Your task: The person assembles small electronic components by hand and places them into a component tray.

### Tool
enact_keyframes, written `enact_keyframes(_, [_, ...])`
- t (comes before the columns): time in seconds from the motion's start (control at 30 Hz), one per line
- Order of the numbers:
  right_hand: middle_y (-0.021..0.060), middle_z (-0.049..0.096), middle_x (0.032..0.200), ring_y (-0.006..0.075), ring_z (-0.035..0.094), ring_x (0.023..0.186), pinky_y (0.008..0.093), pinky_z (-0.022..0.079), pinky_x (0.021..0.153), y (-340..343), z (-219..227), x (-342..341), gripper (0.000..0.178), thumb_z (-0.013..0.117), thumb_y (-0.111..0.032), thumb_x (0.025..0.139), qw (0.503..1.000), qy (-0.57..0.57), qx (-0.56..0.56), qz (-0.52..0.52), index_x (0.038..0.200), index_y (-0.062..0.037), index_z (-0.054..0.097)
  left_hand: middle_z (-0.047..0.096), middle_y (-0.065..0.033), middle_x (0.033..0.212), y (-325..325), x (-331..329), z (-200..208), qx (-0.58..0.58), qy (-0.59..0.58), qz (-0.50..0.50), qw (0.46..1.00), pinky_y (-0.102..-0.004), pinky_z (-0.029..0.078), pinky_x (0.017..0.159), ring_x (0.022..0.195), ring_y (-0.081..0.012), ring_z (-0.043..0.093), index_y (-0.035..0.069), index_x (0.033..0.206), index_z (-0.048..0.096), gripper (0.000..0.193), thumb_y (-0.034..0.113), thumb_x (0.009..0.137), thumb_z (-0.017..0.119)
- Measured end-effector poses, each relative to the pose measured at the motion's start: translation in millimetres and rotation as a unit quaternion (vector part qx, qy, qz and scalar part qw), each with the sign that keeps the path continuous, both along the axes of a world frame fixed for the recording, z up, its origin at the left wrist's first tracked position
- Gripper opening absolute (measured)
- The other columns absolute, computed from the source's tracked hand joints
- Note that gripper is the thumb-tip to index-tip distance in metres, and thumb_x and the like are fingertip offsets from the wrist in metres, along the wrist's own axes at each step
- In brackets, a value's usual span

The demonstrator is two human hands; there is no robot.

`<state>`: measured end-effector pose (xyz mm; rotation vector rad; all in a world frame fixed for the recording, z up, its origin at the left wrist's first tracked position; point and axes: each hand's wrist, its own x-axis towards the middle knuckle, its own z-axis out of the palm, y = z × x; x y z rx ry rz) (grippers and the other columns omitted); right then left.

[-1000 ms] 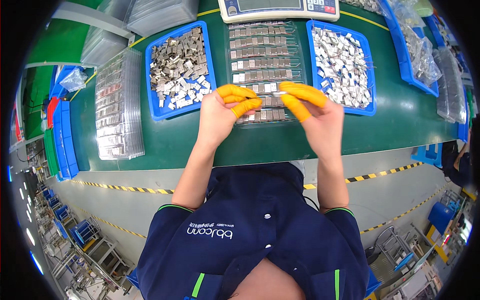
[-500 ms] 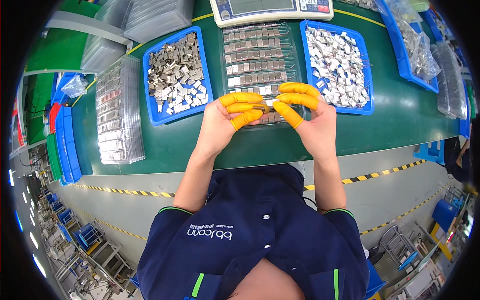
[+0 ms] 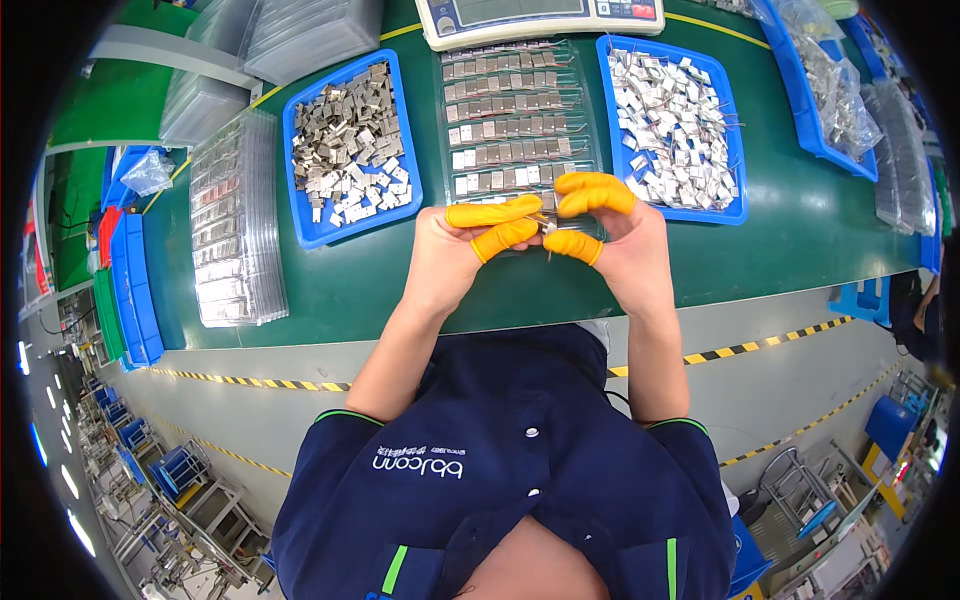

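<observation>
My left hand, in yellow finger cots, is closed in a pinch on a small metal-coloured piece, mostly covered by the fingers. My right hand, also in yellow finger cots, pinches a small white connector against it. The fingertips nearly meet over the near end of a clear plastic tray. Rows of silver pieces with thin wires lie in that tray. To the left, a blue bin holds silver and white pieces; another blue bin on the right holds white wired connectors.
Beyond the tray stands a scale. Stacked clear trays lie at the left of the green table, with more clear trays behind. A blue bin with plastic bags sits far right.
Both hands have shifted slightly nearer to me. My fingers have changed their hold, and the white connector now sits lower between the fingertips. The view has moved a little.
</observation>
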<state>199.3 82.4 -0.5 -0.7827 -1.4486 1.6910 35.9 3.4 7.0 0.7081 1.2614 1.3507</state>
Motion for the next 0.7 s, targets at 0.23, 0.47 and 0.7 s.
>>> enact_keyframes(0.23, [0.0076, 0.063, 0.100, 0.0171, 0.061, 0.090, 0.0283, 0.048, 0.083, -8.9, 4.2, 4.3, 0.037, 0.075, 0.004, 0.065, 0.996, 0.003, -0.071, 0.058, 0.100, 0.0017, 0.064, 0.066, -0.0099, 0.088, 4.4, 0.4, 11.9, 0.030, -0.086, -0.066, 0.994, -0.0278, 0.052, 0.074, 0.077, -0.0159, 0.064, -0.004, 0.122, 0.050, 0.048, -0.002, 0.077, 0.067])
enact_keyframes(0.47, [0.0061, 0.059, 0.106, 0.0179, 0.054, 0.100, 0.0306, 0.041, 0.091, -7.5, 8.7, 9.7, 0.034, 0.075, 0.001, 0.066, 0.976, 0.041, -0.100, 0.187, 0.098, -0.0018, 0.067, 0.065, -0.0084, 0.086, 2.1, -1.2, 14.6, 0.028, -0.155, -0.148, 0.976, -0.0265, 0.051, 0.076, 0.080, -0.0148, 0.064, 0.001, 0.133, 0.036, 0.072, -0.004, 0.070, 0.071])
enact_keyframes(0.7, [0.0047, 0.061, 0.103, 0.0186, 0.054, 0.098, 0.0293, 0.043, 0.088, -16.2, 16.4, 1.5, 0.032, 0.075, 0.000, 0.066, 0.991, 0.010, -0.034, 0.128, 0.097, -0.0025, 0.067, 0.065, -0.0069, 0.088, 1.3, -4.5, 11.7, -0.029, -0.164, -0.101, 0.981, -0.0230, 0.050, 0.074, 0.076, -0.0112, 0.063, 0.000, 0.134, 0.033, 0.080, 0.003, 0.066, 0.075])
